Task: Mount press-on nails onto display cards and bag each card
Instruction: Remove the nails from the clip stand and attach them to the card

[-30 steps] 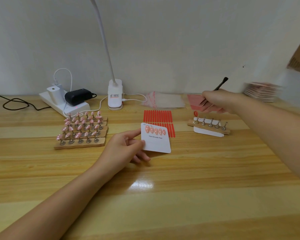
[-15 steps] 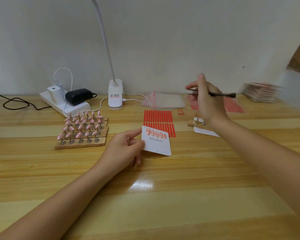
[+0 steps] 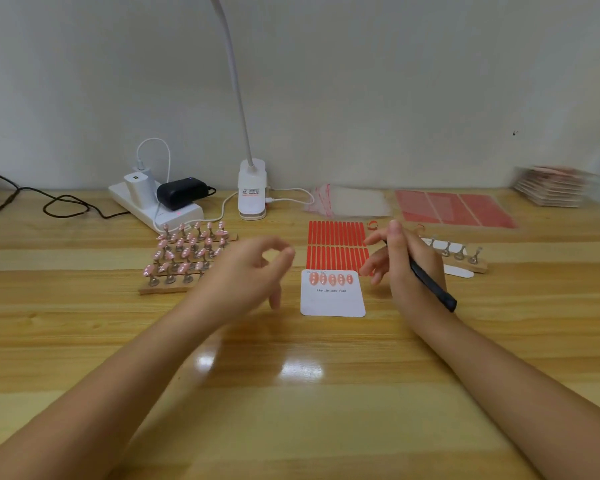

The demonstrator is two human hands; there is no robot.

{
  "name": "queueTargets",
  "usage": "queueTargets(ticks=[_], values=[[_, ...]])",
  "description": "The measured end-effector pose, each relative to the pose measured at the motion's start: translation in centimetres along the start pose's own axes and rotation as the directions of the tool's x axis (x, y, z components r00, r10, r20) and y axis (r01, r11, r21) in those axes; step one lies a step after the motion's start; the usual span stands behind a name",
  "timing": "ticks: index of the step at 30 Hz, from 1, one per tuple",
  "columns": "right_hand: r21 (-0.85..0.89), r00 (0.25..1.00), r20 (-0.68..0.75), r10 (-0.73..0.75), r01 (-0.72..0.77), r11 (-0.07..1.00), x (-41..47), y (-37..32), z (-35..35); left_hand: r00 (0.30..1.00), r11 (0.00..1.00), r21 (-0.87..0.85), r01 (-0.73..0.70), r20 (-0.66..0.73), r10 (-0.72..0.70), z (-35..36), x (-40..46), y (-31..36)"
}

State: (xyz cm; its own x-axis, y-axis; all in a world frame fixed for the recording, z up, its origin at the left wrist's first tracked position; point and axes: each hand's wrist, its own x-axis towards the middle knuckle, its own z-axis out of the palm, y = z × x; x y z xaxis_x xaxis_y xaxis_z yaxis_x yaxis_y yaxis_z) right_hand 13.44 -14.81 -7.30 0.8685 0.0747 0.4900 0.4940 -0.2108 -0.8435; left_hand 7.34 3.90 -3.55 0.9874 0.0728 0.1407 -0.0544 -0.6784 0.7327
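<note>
A white display card (image 3: 332,299) printed "Handmade Nail" lies flat on the wooden table (image 3: 291,393), with a row of pink nails along its top. My left hand (image 3: 253,271) hovers just left of the card, blurred, fingers loosely curled and holding nothing. My right hand (image 3: 400,268) is to the card's right and grips a black pen-like tool (image 3: 426,278). Wooden racks of pink nails on metal stands (image 3: 184,258) sit to the left. A wooden holder with bare metal stands (image 3: 459,254) sits behind my right hand.
Red adhesive strip sheets (image 3: 336,247) lie behind the card. Clear bags (image 3: 347,202), red sheets (image 3: 454,209) and a stack of bagged cards (image 3: 551,185) line the back right. A lamp base (image 3: 252,192) and power strip with chargers (image 3: 153,202) stand at the back left.
My left hand has let go of the card, which now lies flat on the table. My right hand has come down and in with the black tool, from the back right to beside the card.
</note>
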Motion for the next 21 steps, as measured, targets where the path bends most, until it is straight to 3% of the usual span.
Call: queueTargets(ticks=[5,8,11,14,16,21], values=[[-0.104,0.983,0.119,-0.143,0.156,0.982,-0.3,-0.5,0.7,0.966,0.999,0.040,0.002,-0.258,0.009,-6.7,0.5,-0.1],[-0.189,0.933,0.291,-0.214,0.276,0.943,-0.6,-1.6,2.3,0.956,0.969,0.193,0.157,-0.277,-0.099,-10.1,0.2,-2.3],[-0.229,0.863,0.467,-0.196,0.331,0.915,-0.5,-2.8,4.5,0.916,0.864,0.304,0.400,-0.143,-0.374,-12.2,0.0,-5.1],[-0.233,0.816,0.553,-0.168,0.345,0.909,-0.3,-3.6,7.0,0.796,0.730,0.453,0.512,0.068,-0.601,-12.9,-0.5,-7.0],[-0.234,0.801,0.582,-0.139,0.329,0.915,-0.2,-3.8,8.6,0.778,0.724,0.472,0.503,0.118,-0.617,-12.9,-0.6,-7.5],[-0.253,0.793,0.599,-0.106,0.314,0.915,-0.4,-3.7,11.0,0.806,0.772,0.409,0.487,0.129,-0.577,-12.2,-0.2,-7.5]])
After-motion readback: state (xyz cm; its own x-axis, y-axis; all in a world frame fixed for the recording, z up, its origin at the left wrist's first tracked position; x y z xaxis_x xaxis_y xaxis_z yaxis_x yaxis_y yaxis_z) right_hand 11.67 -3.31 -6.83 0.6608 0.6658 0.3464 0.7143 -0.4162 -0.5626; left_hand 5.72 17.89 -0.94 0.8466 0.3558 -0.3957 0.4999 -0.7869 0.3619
